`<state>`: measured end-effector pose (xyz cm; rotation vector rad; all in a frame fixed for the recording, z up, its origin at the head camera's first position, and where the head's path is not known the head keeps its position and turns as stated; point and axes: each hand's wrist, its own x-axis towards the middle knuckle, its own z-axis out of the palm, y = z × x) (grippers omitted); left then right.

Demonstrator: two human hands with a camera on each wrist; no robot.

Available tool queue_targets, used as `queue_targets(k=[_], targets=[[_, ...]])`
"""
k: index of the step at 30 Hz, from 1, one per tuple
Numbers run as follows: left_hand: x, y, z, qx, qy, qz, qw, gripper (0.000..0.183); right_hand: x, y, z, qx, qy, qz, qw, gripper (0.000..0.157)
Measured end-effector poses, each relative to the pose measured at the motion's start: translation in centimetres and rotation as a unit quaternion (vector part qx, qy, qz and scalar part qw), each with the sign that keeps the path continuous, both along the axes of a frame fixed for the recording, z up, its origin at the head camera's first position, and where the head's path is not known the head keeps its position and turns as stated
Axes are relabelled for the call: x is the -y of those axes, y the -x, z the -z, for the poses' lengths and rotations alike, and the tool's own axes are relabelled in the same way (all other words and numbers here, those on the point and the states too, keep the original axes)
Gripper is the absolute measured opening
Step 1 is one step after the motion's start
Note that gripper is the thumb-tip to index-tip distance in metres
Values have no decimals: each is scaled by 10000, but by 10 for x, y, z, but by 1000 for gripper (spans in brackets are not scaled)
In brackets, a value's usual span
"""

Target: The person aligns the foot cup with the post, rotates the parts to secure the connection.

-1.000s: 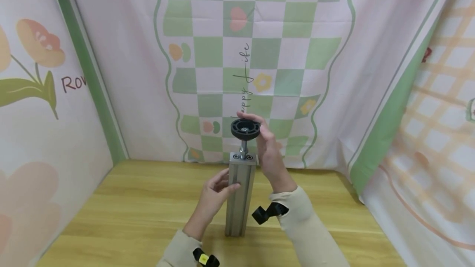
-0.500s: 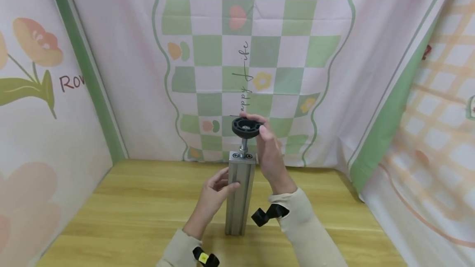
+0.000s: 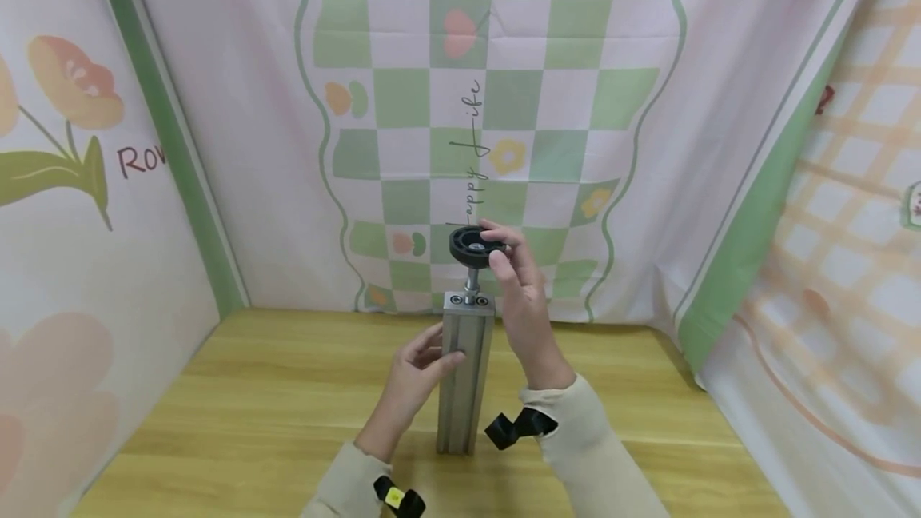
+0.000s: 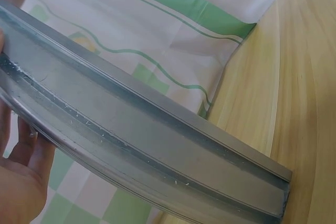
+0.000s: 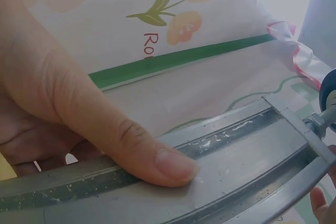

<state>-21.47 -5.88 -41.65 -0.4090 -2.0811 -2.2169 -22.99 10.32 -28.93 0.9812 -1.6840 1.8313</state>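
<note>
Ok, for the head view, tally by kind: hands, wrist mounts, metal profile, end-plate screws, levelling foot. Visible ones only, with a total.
Left hand and right hand: 2
Black wrist mounts: 2
Slotted metal profile: 1
End-plate screws: 2
Black levelling foot: 1
Total: 8

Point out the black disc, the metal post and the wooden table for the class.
Black disc (image 3: 466,257): head view, on its near rim.
Metal post (image 3: 464,384): head view, on its long side, about halfway down.
Wooden table (image 3: 284,394): head view, on bare wood left of the hands.
</note>
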Motion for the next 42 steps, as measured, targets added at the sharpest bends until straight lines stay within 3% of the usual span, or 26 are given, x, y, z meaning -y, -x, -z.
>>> queue_targets(k=[5,9,12,16,19,22,25,27,29,32,36,42], targets=[[0,1,0,-30,-57,-16,10000,55,1,-3,-1,-12,-133,203,9997,35],[0,1,1,-33,-73,-9,10000,55,2,-4,-1,-132,-276,742,9968,33],[1,1,2,-39,-54,37,10000,55,5,-3,-1,-480,-251,1250,9907,35],[1,0,2,-35,-30,49,10000,55,9,0,-3,-1071,-175,1753,9785,48],[1,-1,1,-59,-10,22,10000,54,9,3,-5,-1316,-260,1876,9730,58],[0,0,1,-46,-10,6,10000,55,7,6,-6,-1059,-380,1420,9835,57],[0,0,1,-12,-40,14,10000,56,3,9,-8,-514,-360,347,9974,55],[0,0,1,22,-67,13,10000,57,1,11,-9,-170,-288,-376,9987,55],[0,0,1,40,-63,4,10000,58,0,13,-9,-69,-239,-833,9962,56],[0,-1,1,61,-38,-11,10000,59,-2,15,-8,-51,-169,-1057,9942,56],[1,-2,-1,40,-12,-10,10000,58,-2,18,-7,-125,-41,-1066,9942,53],[1,-1,-1,-29,-39,-2,10000,56,-2,15,-6,75,150,-730,9972,38]])
